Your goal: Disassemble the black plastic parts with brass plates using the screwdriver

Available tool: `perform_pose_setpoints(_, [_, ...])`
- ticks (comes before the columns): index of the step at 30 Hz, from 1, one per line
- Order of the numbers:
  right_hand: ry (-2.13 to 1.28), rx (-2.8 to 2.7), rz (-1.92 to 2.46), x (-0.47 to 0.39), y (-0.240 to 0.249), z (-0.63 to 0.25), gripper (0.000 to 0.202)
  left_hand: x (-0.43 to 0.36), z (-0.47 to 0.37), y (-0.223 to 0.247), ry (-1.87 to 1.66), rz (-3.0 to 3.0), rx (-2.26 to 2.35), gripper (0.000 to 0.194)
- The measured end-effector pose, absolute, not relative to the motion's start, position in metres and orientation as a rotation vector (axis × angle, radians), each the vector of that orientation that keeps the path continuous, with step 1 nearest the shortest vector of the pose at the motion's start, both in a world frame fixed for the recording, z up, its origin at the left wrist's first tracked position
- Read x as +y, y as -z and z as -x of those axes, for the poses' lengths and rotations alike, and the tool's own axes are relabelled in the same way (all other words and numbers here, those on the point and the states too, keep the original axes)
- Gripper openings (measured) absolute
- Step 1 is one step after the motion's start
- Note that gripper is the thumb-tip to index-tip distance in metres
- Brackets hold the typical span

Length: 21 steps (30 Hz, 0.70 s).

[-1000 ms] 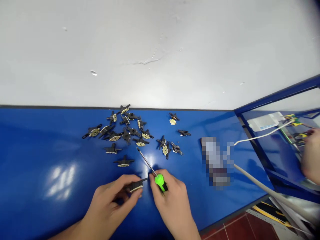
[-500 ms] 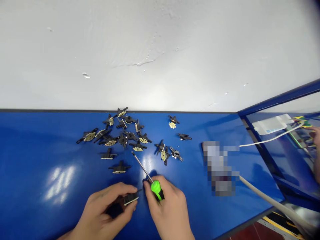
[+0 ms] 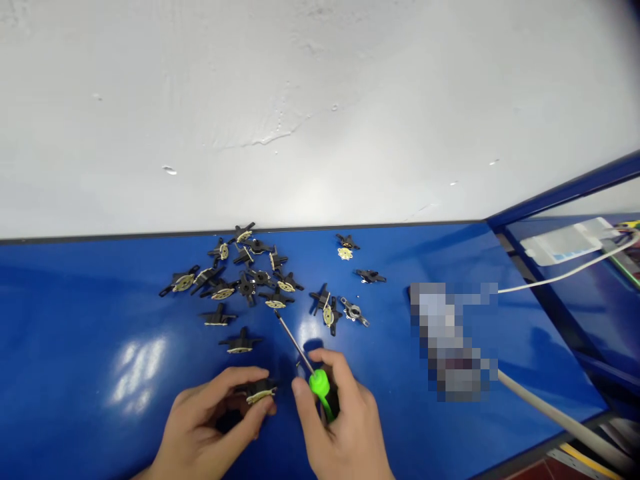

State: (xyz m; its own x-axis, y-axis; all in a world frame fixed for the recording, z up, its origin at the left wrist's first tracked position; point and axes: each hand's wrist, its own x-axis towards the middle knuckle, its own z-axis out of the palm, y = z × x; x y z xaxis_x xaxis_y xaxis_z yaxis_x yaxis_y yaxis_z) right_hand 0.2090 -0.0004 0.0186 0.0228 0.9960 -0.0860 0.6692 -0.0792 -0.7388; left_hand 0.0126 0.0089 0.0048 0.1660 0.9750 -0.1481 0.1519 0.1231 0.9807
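Between thumb and fingers, my left hand (image 3: 213,420) pinches a small black part with a pale disc (image 3: 260,391). A screwdriver with a bright green handle (image 3: 320,385) rests in my right hand (image 3: 345,420), its thumb and index finger apart and the other fingers around the handle. Its metal shaft (image 3: 297,345) points up and left, the tip near a black part with a pale disc (image 3: 275,299) in the cluster. A tiny screw-like piece (image 3: 299,364) shows close to my right thumb. The two hands do not touch.
Several similar black parts (image 3: 245,283) lie in a cluster beyond my hands, with others (image 3: 327,310) to their right. A pixelated object (image 3: 445,340) with cables sits on the blue table (image 3: 65,347). Past a blue frame (image 3: 565,193) is a whitish case (image 3: 567,243).
My right thumb and index finger have spread apart around the screwdriver. The held part has tilted, showing more of its disc. The view has shifted slightly, and the person's hand at far right is out of view.
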Motion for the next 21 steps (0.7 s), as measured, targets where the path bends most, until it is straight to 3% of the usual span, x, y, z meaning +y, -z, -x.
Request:
perform_pose_setpoints(9, [-0.985, -1.368, 1.654, -0.026, -0.003, -0.22, 0.028, 0.007, -0.018, 0.0, -1.024, -1.055, 1.245, 0.027])
perform_pose_setpoints(15, [-0.847, -1.205, 1.595, -0.056, 0.009, -0.223, 0.028, 0.004, -0.015, 0.005, -1.071, -1.087, 1.298, 0.022])
perform_pose_setpoints(21, [-0.576, -1.492, 1.598, -0.077, 0.017, -0.251, 0.027, 0.006, -0.016, 0.008, -1.128, -1.221, 1.301, 0.02])
